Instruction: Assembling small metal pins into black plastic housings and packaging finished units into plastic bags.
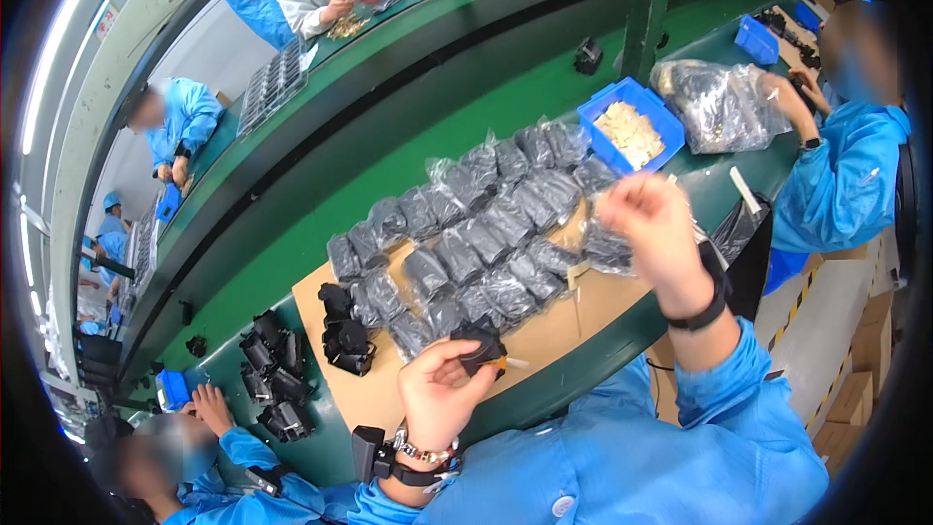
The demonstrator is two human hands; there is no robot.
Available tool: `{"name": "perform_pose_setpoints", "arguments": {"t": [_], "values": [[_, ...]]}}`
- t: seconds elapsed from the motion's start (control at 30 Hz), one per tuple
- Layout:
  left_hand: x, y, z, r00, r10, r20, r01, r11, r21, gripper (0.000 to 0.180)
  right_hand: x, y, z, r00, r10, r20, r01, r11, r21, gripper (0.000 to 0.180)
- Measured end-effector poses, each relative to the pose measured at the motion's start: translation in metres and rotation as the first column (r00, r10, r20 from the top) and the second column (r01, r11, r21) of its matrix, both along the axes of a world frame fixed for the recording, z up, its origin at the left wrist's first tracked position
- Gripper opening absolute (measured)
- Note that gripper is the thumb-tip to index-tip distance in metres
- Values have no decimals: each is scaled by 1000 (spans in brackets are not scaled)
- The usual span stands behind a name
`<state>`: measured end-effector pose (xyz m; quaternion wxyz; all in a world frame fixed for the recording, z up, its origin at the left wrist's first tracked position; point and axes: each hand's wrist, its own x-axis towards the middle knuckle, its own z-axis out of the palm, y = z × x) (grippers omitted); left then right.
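My left hand (435, 391) grips a black plastic part (479, 346) near the table's front edge. A small orange and whitish piece (507, 363) sticks out at the part's right side. My right hand (649, 224) is raised over the right end of the cardboard sheet, just short of a blue bin (585, 119) of small beige pieces (629, 135). Its fingers are bent but smeared by motion, so whether they hold anything is unclear. Between and beyond my hands, rows of black parts in clear plastic bags (476, 246) cover much of the cardboard (394, 369).
Bare black parts (347, 335) stand at the cardboard's left end, with more black parts (277, 369) heaped on the green table. A clear bag of parts (721, 105) lies right of the bin. Co-workers in blue sit close at left and right; others work across the line.
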<state>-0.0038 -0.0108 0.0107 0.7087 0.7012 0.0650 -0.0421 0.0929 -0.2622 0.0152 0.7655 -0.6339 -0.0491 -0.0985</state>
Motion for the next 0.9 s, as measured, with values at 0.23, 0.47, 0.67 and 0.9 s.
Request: {"name": "perform_pose_setpoints", "arguments": {"t": [0.23,0.47,0.67,0.9], "values": [[0,6,-16,987,48,151,20,907,-420,25,87,-87,-36,790,-315,526,609,298,-735,15],[6,-1,-25,989,139,-51,-129,643,-755,8,-54,65,1,964,254,81,-199,889,-413,45],[-1,-4,-30,977,204,66,-107,730,-675,14,-62,109,-17,831,517,-203,-406,815,413,54],[-12,14,-16,998,24,-52,-50,803,-594,43,-53,96,-14,696,666,-267,-565,738,368,51]]}}
